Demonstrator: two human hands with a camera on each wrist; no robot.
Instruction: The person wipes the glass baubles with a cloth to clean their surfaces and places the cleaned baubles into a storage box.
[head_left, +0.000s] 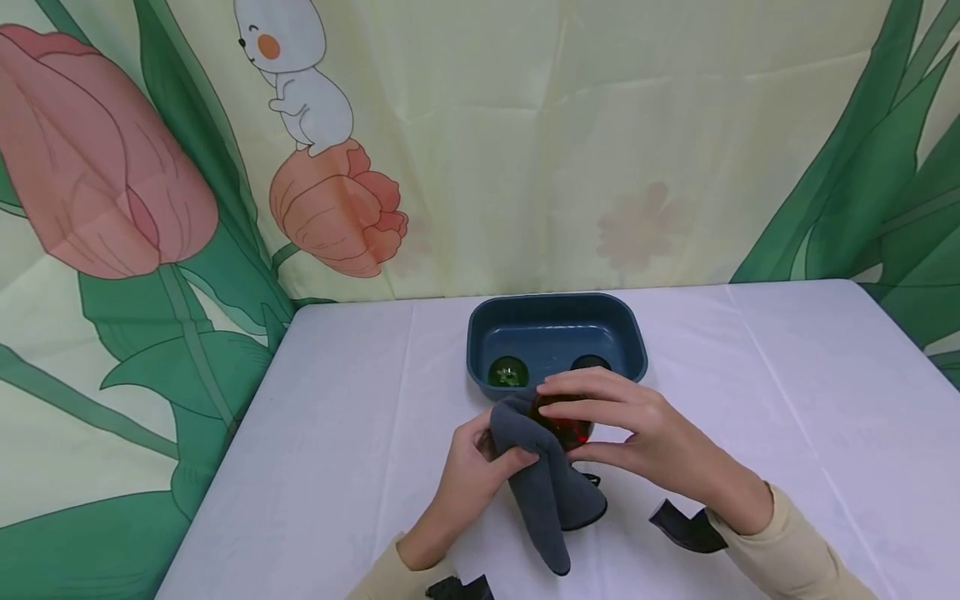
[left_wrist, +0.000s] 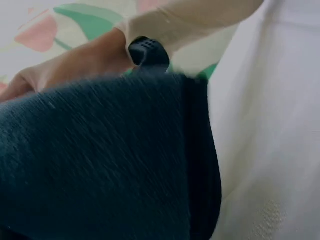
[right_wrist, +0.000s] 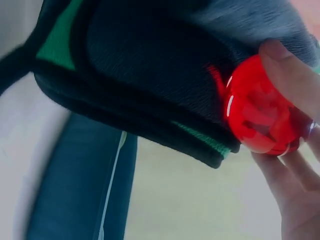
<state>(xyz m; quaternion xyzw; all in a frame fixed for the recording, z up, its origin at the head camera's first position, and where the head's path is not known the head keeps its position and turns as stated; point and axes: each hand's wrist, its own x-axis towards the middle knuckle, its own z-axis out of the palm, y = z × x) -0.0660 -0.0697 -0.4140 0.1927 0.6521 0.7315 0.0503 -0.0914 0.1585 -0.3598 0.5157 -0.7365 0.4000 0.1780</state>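
My right hand [head_left: 648, 429] holds a shiny, see-through red ball [head_left: 572, 430] between thumb and fingers; the right wrist view shows the red ball [right_wrist: 257, 107] up against the cloth's edge. In my left hand [head_left: 468, 471] is a dark blue-grey cloth [head_left: 536, 450], gripped with the thumb in front, its lower corners hanging down over the table. Dark edging and a green strip show on the cloth [right_wrist: 150, 65] in the right wrist view. Across most of the left wrist view spreads the same cloth [left_wrist: 100, 160], hiding the left fingers.
Just behind the hands stands a dark blue basin [head_left: 555, 304]. A green see-through ball [head_left: 508, 372] lies at its left, and a dark ball [head_left: 591, 362] at its right is partly covered by my right hand. A white cloth covers the table [head_left: 337, 417]; a printed curtain [head_left: 487, 167] hangs behind.
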